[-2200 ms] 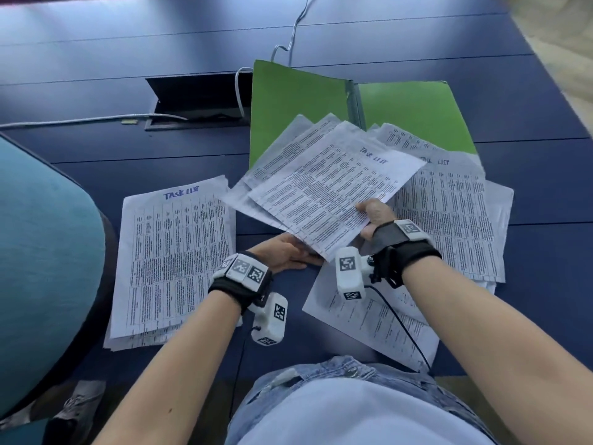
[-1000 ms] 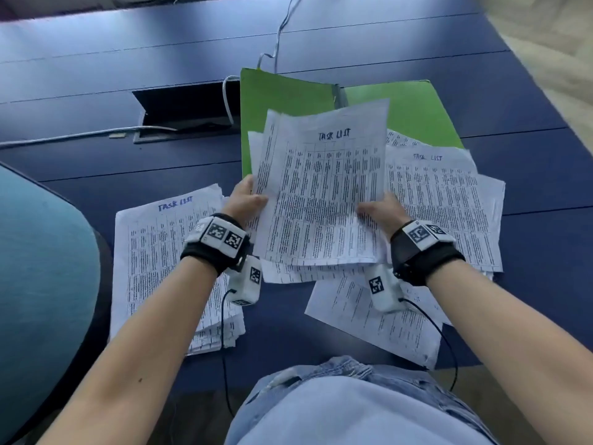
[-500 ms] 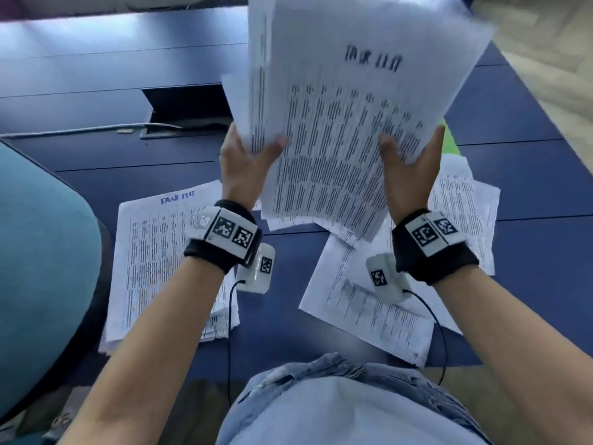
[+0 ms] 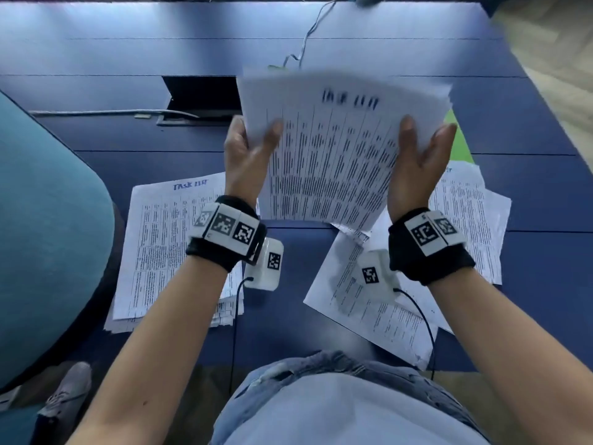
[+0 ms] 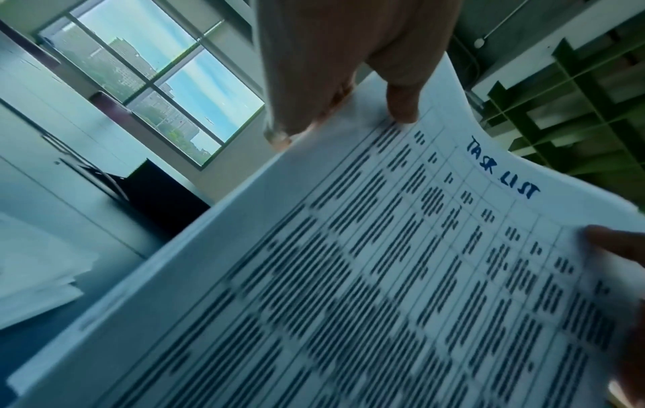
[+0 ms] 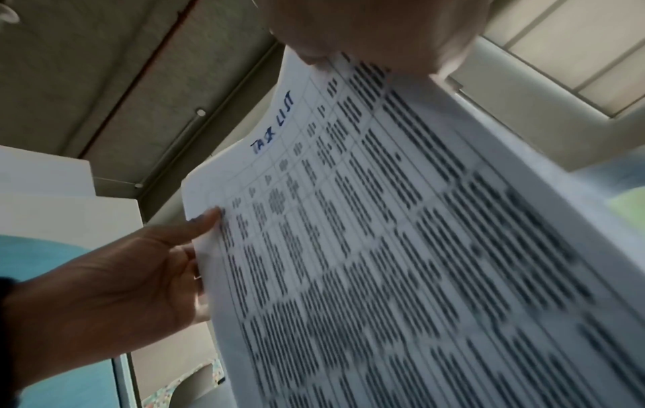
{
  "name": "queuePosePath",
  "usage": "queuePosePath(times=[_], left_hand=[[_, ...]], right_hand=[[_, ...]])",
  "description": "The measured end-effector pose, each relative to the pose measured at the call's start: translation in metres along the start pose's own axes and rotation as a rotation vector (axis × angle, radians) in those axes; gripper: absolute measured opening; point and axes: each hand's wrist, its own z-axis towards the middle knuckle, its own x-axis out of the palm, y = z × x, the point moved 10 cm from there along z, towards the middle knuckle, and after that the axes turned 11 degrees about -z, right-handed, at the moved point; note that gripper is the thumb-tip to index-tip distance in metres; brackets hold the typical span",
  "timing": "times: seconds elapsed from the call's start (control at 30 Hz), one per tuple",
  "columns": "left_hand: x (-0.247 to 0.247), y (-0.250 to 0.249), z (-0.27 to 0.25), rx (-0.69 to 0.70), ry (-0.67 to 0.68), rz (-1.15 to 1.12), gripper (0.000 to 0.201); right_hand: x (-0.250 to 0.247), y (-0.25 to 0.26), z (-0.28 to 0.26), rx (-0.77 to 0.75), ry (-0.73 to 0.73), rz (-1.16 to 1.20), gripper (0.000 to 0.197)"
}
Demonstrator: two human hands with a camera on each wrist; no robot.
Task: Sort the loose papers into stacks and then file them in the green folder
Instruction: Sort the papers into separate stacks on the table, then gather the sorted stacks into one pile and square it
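Both hands held a sheaf [image 4: 337, 149] of printed papers up off the desk [image 4: 96, 53]: the left hand [image 4: 247, 155] pinched its left edge, thumb on the front, and the right hand [image 4: 417, 159] clasped the right edge, thumb in front and fingers behind. The step looked like squaring the sheaf. To do it well, I judged, the grip should loosen a little, the bottom edges be tapped on the desk until flush, and the sheaf then laid on the neat stack [image 4: 167, 248] at the left. Half a second earlier the sheaf had been higher and nearer the face; it had since dropped and tilted back. The green folder [image 4: 457, 139] lay behind it, only a sliver showing past the right hand. Loose sheets [image 4: 378, 309] remained on the right.
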Motion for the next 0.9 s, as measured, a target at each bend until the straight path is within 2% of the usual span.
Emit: queuePosePath(times=[0.1, 0.13, 0.27, 0.3, 0.33, 0.4, 0.47, 0.5, 0.57, 0.63, 0.73, 0.8, 0.9], left_hand=[[-0.008, 0.03, -0.013, -0.112, 0.041, 0.082, 0.049], [-0.011, 0.037, -0.018, -0.136, 0.039, 0.148, 0.047], [-0.031, 0.032, -0.014, -0.102, -0.032, 0.276, 0.012], [-0.039, 0.023, -0.008, -0.089, -0.059, 0.301, 0.008], [-0.048, 0.014, -0.002, -0.082, -0.089, 0.34, 0.014], [-0.072, -0.003, 0.011, -0.063, -0.137, 0.413, 0.016], [-0.099, -0.017, 0.018, -0.061, -0.195, 0.493, 0.006], [-0.115, -0.021, 0.02, -0.063, -0.237, 0.547, 0.017], [-0.15, -0.023, 0.021, -0.115, -0.311, 0.678, 0.029], [-0.182, -0.02, 0.016, -0.191, -0.363, 0.795, 0.031], [-0.218, -0.007, 0.0, -0.33, -0.412, 0.953, 0.032], [-0.232, 0.006, -0.012, -0.43, -0.419, 1.019, 0.035], [-0.246, 0.034, -0.028, -0.585, -0.322, 1.155, 0.054]], right_hand=[[0.004, -0.032, -0.014, 0.084, 0.06, -0.119, 0.019], [0.006, -0.042, -0.018, 0.108, 0.082, -0.142, 0.019], [0.02, -0.053, -0.028, 0.117, 0.114, -0.235, 0.021], [0.027, -0.054, -0.029, 0.132, 0.141, -0.259, 0.019], [0.037, -0.055, -0.031, 0.15, 0.182, -0.299, 0.019], [0.065, -0.064, -0.038, 0.181, 0.321, -0.423, 0.016], [0.098, -0.076, -0.053, 0.196, 0.504, -0.574, 0.005], [0.112, -0.086, -0.062, 0.225, 0.581, -0.63, 0.012], [0.139, -0.105, -0.084, 0.314, 0.711, -0.664, 0.03], [0.163, -0.122, -0.11, 0.385, 0.82, -0.69, 0.041], [0.188, -0.148, -0.151, 0.49, 0.949, -0.763, 0.04], [0.196, -0.162, -0.174, 0.566, 0.971, -0.786, 0.035], [0.205, -0.172, -0.198, 0.65, 0.976, -0.761, 0.031]])
